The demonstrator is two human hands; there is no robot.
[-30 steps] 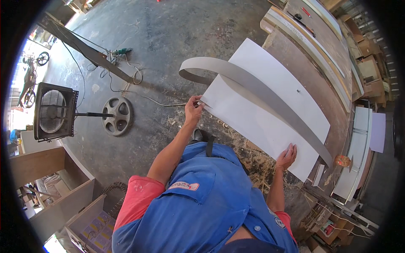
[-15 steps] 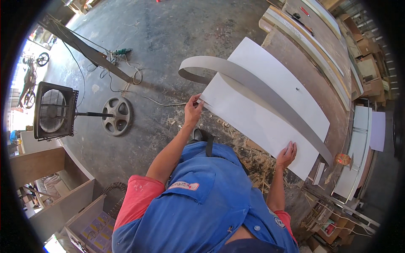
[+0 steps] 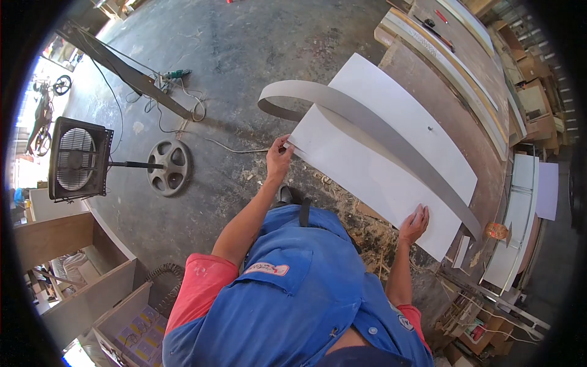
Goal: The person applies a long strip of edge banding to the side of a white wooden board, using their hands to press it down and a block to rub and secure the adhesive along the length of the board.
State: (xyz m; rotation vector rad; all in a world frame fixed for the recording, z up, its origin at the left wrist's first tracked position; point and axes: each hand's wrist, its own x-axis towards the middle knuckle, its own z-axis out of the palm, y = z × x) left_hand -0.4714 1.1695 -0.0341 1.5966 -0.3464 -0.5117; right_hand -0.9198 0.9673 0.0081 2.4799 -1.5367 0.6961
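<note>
A flat white panel (image 3: 367,174) lies at a slant on the workbench, its left end overhanging the bench edge. My left hand (image 3: 279,158) is closed at that left end, fingers curled about the corner. Down at the panel's near right part, my right hand (image 3: 416,225) rests with fingers extended on the white surface. A long, flexible grey strip (image 3: 391,137) runs over the panel, with its far left end curling into a loop in the air. Behind the strip lies more white sheet (image 3: 422,116), bearing a small dark object.
The brown workbench (image 3: 409,70) carries long pale boards (image 3: 440,67), with a red pen (image 3: 441,16) behind them. A round orange-brown roll (image 3: 496,231) sits at the right. To my left stand a fan (image 3: 79,160) and its round base (image 3: 169,168). A cable (image 3: 235,150) crosses the floor.
Hardly anything differs. The grey strip's looped end and my hands have shifted very slightly; both hands keep their places on the white panel.
</note>
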